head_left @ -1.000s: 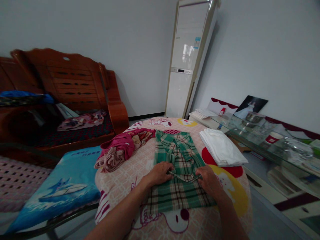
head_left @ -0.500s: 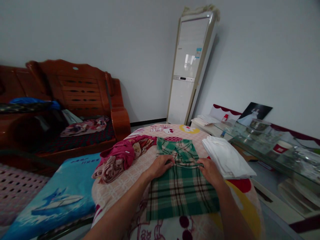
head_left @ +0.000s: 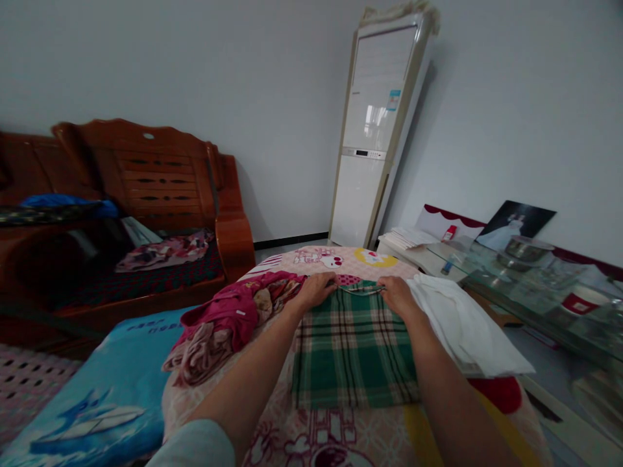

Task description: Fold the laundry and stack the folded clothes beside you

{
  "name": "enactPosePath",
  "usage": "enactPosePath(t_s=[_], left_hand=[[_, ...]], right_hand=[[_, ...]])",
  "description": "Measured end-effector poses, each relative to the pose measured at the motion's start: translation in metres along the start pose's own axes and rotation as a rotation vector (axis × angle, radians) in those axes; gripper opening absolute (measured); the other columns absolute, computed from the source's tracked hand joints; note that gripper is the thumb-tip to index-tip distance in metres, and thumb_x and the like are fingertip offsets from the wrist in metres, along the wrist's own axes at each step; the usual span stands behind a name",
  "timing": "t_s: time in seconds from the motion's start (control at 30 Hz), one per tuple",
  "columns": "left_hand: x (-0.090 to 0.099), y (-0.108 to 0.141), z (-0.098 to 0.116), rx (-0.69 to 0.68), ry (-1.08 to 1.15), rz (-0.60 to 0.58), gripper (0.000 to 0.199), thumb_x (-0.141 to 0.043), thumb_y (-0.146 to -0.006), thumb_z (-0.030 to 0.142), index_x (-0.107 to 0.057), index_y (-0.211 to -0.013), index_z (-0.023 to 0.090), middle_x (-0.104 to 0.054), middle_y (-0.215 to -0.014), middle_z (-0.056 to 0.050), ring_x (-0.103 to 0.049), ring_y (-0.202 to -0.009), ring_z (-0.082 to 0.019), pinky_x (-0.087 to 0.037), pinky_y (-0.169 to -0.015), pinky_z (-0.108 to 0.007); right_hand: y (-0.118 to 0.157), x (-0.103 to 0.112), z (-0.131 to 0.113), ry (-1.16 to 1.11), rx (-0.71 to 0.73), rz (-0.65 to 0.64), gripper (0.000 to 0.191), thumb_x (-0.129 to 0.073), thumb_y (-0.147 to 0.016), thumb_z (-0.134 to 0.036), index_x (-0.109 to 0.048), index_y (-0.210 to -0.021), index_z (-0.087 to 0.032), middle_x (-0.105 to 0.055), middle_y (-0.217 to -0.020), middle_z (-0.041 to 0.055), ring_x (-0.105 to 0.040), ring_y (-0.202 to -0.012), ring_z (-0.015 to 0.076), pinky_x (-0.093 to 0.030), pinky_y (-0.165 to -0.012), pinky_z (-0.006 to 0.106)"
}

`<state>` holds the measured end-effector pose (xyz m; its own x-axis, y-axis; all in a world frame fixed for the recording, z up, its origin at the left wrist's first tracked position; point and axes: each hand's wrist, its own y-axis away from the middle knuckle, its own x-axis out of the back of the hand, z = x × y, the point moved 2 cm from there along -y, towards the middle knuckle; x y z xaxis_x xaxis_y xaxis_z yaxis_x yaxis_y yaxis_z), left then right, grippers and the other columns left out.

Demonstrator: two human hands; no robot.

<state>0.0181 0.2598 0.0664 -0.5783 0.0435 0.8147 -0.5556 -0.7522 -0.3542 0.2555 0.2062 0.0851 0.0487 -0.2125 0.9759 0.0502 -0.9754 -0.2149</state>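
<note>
A green plaid garment (head_left: 355, 350) lies spread flat in front of me on a cloth-covered round table (head_left: 335, 434). Its kind is not clear from here. My left hand (head_left: 317, 289) is closed on the left corner of its far edge. At the right end of that edge, the fingers of my right hand (head_left: 397, 295) pinch the fabric. Between the hands the far edge sags slightly. Left of my left hand sits a rumpled pile of magenta and pink clothes (head_left: 238, 311). Beside my right forearm lies folded white cloth (head_left: 462, 324).
A wooden sofa (head_left: 160, 188) with cloth on its seat stands at the left. Nearer is a blue cushion (head_left: 107, 383) with a printed boat. A tall air conditioner (head_left: 372, 130) fills the corner. To the right, a glass-topped cabinet (head_left: 525, 292) holds a cup and a bowl.
Both hands have moved away from me, carrying the garment's edge to the far end. The bunched upper part seen before is now covered, and the plaid lies smoother.
</note>
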Motion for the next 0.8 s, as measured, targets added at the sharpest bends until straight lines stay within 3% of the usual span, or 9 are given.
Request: enactPosePath(t_s=[0.17,0.3,0.43,0.5,0.6,0.7,0.8], left_hand=[[-0.014,-0.022,-0.02,0.105,-0.121,0.011,0.014,-0.055,-0.087,0.021,-0.065,-0.096,0.019,-0.069,-0.095,-0.006,-0.062,-0.091,-0.02,-0.046,-0.083,-0.03],[-0.032,-0.022,-0.022,0.116,-0.222,0.119,0.025,-0.053,-0.088,0.019,-0.061,-0.112,0.017,-0.062,-0.117,-0.01,-0.057,-0.109,-0.022,-0.043,-0.097,-0.035],[-0.053,0.009,-0.014,0.047,-0.143,0.157,0.032,-0.051,-0.088,0.014,-0.058,-0.119,0.017,-0.059,-0.124,-0.01,-0.053,-0.117,-0.02,-0.042,-0.103,-0.035],[-0.063,0.032,-0.01,0.017,-0.098,0.091,0.033,-0.049,-0.09,0.017,-0.057,-0.123,0.017,-0.06,-0.126,-0.009,-0.052,-0.12,-0.019,-0.041,-0.105,-0.035],[-0.076,0.059,-0.008,-0.008,-0.089,-0.043,0.042,-0.05,-0.091,0.027,-0.051,-0.133,0.019,-0.051,-0.14,-0.011,-0.044,-0.131,-0.025,-0.034,-0.111,-0.046],[-0.078,0.067,-0.011,0.007,-0.075,-0.101,0.048,-0.05,-0.091,0.031,-0.047,-0.138,0.02,-0.045,-0.145,-0.013,-0.04,-0.135,-0.028,-0.03,-0.112,-0.052],[-0.065,0.07,-0.018,0.049,-0.006,-0.004,0.048,-0.053,-0.088,0.028,-0.049,-0.135,0.017,-0.05,-0.141,-0.014,-0.044,-0.132,-0.026,-0.036,-0.11,-0.045]], right_hand=[[-0.026,-0.016,-0.008,0.044,-0.034,-0.005,0.029,-0.048,-0.08,-0.006,-0.07,-0.098,-0.013,-0.071,-0.101,0.0131,-0.062,-0.099,0.022,-0.039,-0.086,0.028],[-0.02,-0.038,-0.017,0.079,-0.06,0.002,0.031,-0.044,-0.085,-0.009,-0.067,-0.107,-0.01,-0.068,-0.106,0.0175,-0.059,-0.104,0.0259,-0.038,-0.091,0.034],[0.012,-0.063,-0.024,0.03,0.006,0.0,0.032,-0.046,-0.087,-0.014,-0.067,-0.111,-0.014,-0.062,-0.123,0.0151,-0.054,-0.114,0.0257,-0.036,-0.099,0.035],[0.031,-0.077,-0.025,-0.035,0.053,0.009,0.034,-0.045,-0.089,-0.02,-0.065,-0.116,-0.015,-0.059,-0.129,0.0144,-0.051,-0.12,0.0258,-0.036,-0.102,0.036],[0.053,-0.095,-0.022,-0.104,0.067,0.045,0.041,-0.044,-0.092,-0.028,-0.058,-0.128,-0.015,-0.053,-0.137,0.0152,-0.046,-0.127,0.0273,-0.034,-0.106,0.041],[0.064,-0.102,-0.013,-0.176,0.04,0.101,0.042,-0.042,-0.092,-0.029,-0.057,-0.13,-0.016,-0.053,-0.138,0.0151,-0.045,-0.13,0.0269,-0.033,-0.108,0.044],[0.075,-0.095,0.002,-0.27,-0.03,0.17,0.04,-0.043,-0.09,-0.025,-0.061,-0.123,-0.015,-0.062,-0.127,0.0141,-0.054,-0.121,0.0239,-0.038,-0.105,0.039]])
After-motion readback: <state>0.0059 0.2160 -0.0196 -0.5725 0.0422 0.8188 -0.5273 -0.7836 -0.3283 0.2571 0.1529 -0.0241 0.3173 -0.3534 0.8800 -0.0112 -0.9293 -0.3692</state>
